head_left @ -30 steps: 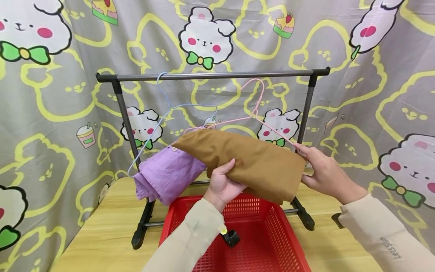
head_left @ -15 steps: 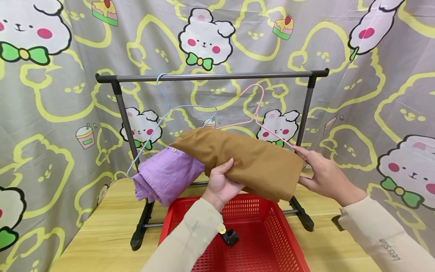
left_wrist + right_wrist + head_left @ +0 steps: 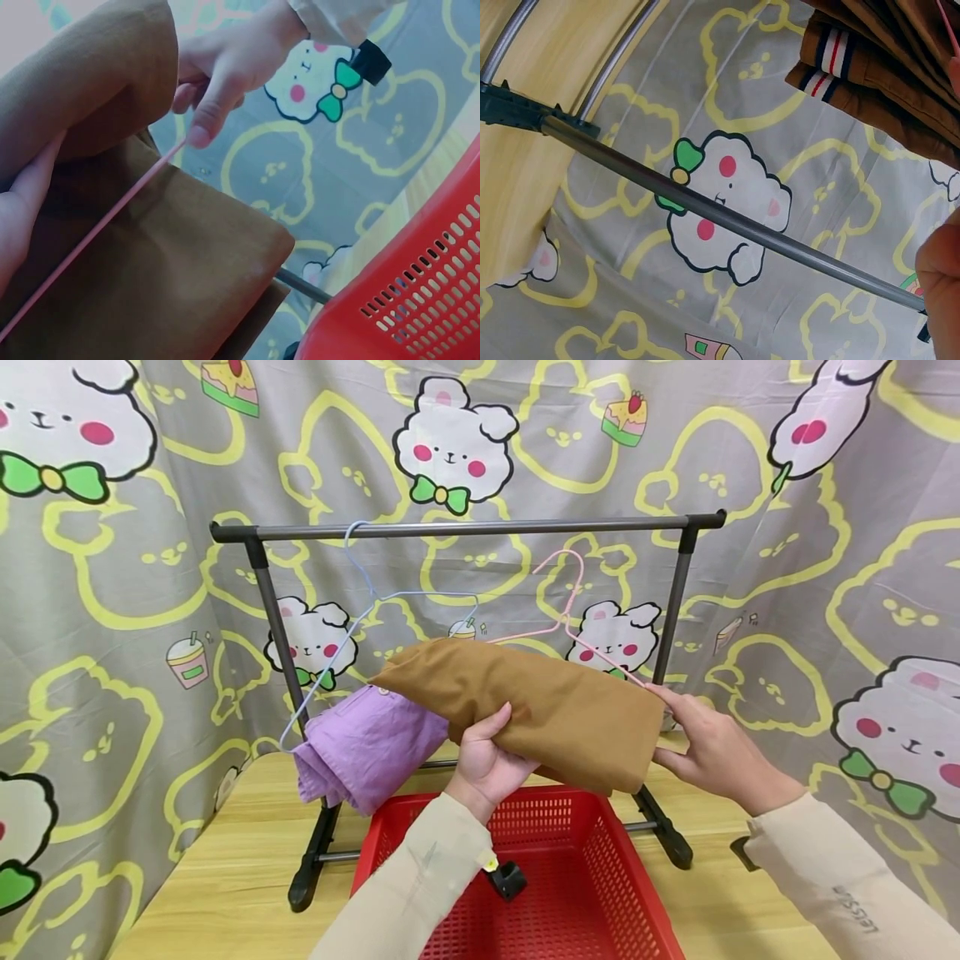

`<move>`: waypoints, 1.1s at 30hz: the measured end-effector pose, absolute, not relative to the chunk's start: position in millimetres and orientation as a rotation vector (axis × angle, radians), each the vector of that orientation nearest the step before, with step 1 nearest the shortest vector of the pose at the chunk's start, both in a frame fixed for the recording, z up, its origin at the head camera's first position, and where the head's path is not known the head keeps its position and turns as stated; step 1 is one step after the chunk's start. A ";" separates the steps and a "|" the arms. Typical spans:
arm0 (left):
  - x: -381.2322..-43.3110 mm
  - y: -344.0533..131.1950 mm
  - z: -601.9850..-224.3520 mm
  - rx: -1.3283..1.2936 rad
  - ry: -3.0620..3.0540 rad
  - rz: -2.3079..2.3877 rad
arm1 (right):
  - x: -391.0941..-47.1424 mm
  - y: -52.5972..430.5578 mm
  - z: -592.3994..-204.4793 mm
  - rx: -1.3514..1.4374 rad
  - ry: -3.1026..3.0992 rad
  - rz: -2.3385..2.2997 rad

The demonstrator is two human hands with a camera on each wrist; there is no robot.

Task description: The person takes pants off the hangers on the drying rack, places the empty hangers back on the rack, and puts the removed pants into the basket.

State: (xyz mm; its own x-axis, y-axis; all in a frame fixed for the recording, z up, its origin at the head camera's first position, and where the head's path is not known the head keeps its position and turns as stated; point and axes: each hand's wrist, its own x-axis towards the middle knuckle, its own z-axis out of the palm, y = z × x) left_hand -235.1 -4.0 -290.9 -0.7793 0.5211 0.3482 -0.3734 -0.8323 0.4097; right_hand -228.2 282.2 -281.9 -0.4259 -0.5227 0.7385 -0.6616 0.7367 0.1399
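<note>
Left hand [image 3: 491, 764]: fingers gripping folded brown garment [image 3: 570, 722] above red basket [image 3: 615, 868]. Right hand [image 3: 708, 747]: fingers pinching pink hanger [image 3: 566, 617] at garment's right edge. Gap between hook and rack bar [image 3: 480, 529]; left edge overlaps purple garment [image 3: 367, 747].

Left hand [image 3: 491, 764] grips the brown folded cloth garment [image 3: 577, 718] from below its middle; thumb [image 3: 495, 722] lies up along the front, angled right. Left forearm in a beige fabric sleeve [image 3: 416, 877] slants up to the garment from below. Right hand [image 3: 716, 747] pinches at the garment's right end, fingers bent. Right forearm, beige fabric sleeve [image 3: 840, 868] with dark lettering, reaches in from below right of the garment.
</note>
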 end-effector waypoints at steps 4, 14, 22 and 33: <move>-234.4 -4.7 -289.1 0.637 0.428 2.545 | -229.4 283.3 -284.2 0.884 -2.131 0.219; -232.4 -6.8 -286.5 0.663 0.403 2.539 | -232.5 284.3 -285.4 0.887 -2.127 0.218; -230.7 -7.9 -282.3 0.646 0.403 2.543 | -234.2 285.3 -285.6 0.902 -2.128 0.249; -227.0 -8.2 -281.0 0.684 0.394 2.527 | -233.9 286.6 -289.1 0.887 -2.098 0.228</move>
State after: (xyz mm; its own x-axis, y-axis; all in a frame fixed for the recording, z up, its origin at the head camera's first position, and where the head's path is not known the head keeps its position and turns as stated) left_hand -227.0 -8.2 -281.0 -0.7549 0.5250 0.3931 -0.3806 -0.8388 0.3893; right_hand -233.9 286.6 -289.1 -0.4094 -0.5139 0.7538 -0.6640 0.7345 0.1401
